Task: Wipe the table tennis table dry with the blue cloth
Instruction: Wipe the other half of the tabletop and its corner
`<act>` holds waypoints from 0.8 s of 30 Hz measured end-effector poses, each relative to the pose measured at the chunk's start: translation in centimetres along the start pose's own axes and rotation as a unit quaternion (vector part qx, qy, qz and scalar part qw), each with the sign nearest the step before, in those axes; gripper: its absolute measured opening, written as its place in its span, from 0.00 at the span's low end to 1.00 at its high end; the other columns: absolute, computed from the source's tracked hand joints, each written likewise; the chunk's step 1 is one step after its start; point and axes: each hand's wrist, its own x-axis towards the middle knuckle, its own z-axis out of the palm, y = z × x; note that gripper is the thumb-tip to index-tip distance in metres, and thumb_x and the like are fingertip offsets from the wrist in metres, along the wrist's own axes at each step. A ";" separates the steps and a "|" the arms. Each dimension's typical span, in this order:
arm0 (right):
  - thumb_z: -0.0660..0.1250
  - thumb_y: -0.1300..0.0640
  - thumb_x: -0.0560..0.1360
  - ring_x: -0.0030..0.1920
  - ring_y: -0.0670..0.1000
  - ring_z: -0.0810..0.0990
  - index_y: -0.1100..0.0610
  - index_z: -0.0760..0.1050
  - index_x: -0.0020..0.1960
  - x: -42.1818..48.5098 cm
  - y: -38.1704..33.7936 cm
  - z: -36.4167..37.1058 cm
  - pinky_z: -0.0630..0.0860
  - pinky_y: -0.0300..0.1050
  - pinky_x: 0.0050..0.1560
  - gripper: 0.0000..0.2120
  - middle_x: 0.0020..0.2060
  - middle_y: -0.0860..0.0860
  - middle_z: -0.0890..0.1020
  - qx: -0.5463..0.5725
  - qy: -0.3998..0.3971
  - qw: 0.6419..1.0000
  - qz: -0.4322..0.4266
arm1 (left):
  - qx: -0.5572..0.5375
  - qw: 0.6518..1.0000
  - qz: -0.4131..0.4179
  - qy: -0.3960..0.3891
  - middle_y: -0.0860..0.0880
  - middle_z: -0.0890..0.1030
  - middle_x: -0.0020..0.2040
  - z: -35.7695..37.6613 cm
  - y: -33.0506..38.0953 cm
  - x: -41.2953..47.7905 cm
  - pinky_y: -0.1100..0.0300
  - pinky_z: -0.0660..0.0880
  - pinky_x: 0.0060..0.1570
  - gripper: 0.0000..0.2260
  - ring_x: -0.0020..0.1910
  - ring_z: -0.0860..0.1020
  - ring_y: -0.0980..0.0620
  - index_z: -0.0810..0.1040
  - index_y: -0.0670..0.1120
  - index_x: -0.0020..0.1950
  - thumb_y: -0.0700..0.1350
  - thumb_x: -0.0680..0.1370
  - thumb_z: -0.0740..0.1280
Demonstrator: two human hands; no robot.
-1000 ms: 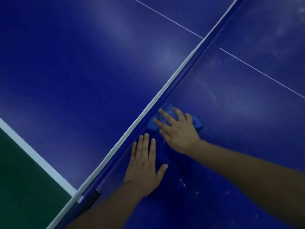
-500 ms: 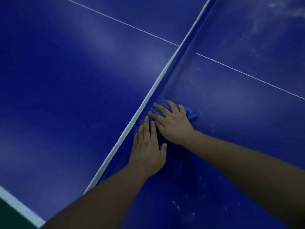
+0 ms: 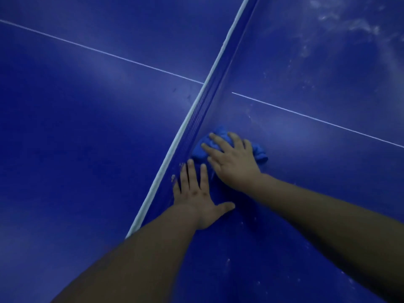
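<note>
1. work surface. the dark blue, smooth-topped table tennis table [image 3: 328,193] fills the view. a dark blue mesh net [image 3: 197,119] crosses it diagonally from lower left to upper right and is capped by a white band [image 3: 175,147]. a thin white line [image 3: 98,52] runs across the top on both sides of the net.

2. task item. the crumpled blue cloth [image 3: 200,153], a bunched soft fabric, lies on the table on the right side of the net. its left edge touches the foot of the net. it sits between the white line and the left hand.

3. right hand. the right hand [image 3: 234,165] lies palm down on top of the cloth. its fingers [image 3: 218,139] are spread and nearly straight, laid over the bundle and pressing it onto the table without wrapping round it. cloth shows beyond the fingertips and past the little-finger side.

4. left hand. the left hand [image 3: 194,193] rests flat, palm down, on the bare table beside the net, just below the cloth. its 4 fingers are straight and point along the net, and the thumb is stretched out to the right. it holds nothing. the index fingertip is just beside the cloth; contact cannot be confirmed.

5. surface condition. whitish smears [image 3: 349,25] mark the table at upper right. pale specks [image 3: 228,262] dot the area between the 2 forearms.
</note>
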 end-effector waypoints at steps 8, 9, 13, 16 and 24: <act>0.50 0.41 0.84 0.75 0.62 0.59 0.39 0.63 0.76 11.3 7.6 -2.4 0.59 0.60 0.69 0.21 0.79 0.45 0.61 0.018 0.039 0.985 0.168 | -0.018 0.998 0.006 -0.061 0.47 0.11 0.63 -1.1 0.1 -0.2 0.38 0.33 0.73 0.57 0.65 0.15 0.45 0.16 0.51 0.69 0.80 0.69 0.56; 0.49 0.41 0.84 0.76 0.61 0.58 0.39 0.62 0.77 10.7 9.0 -2.5 0.58 0.61 0.70 0.22 0.79 0.45 0.60 0.025 0.042 0.977 0.207 | -0.018 0.998 0.007 -0.063 0.47 0.11 0.64 -1.2 0.0 -0.3 0.38 0.34 0.73 0.57 0.65 0.15 0.45 0.16 0.51 0.69 0.79 0.69 0.56; 0.52 0.43 0.84 0.76 0.63 0.58 0.41 0.62 0.78 5.3 7.5 -1.8 0.58 0.63 0.70 0.22 0.79 0.47 0.60 0.027 0.065 0.960 0.271 | -0.021 0.997 0.010 -0.075 0.47 0.11 0.64 -1.3 0.0 -0.5 0.37 0.37 0.74 0.57 0.64 0.16 0.46 0.17 0.50 0.70 0.79 0.70 0.56; 0.51 0.43 0.83 0.74 0.65 0.60 0.41 0.64 0.76 4.0 1.7 -0.9 0.60 0.62 0.67 0.22 0.79 0.48 0.62 0.016 0.040 0.983 0.180 | -0.010 0.997 0.009 -0.070 0.47 0.11 0.63 -1.3 -0.1 -0.5 0.38 0.33 0.73 0.56 0.66 0.16 0.44 0.15 0.50 0.68 0.80 0.69 0.54; 0.50 0.42 0.82 0.73 0.63 0.63 0.40 0.68 0.74 7.6 8.2 -1.9 0.62 0.60 0.68 0.22 0.78 0.47 0.65 0.013 0.060 0.977 0.206 | -0.009 0.998 0.002 -0.068 0.47 0.11 0.64 -1.4 0.0 -0.6 0.38 0.35 0.74 0.56 0.65 0.15 0.45 0.15 0.50 0.68 0.80 0.68 0.53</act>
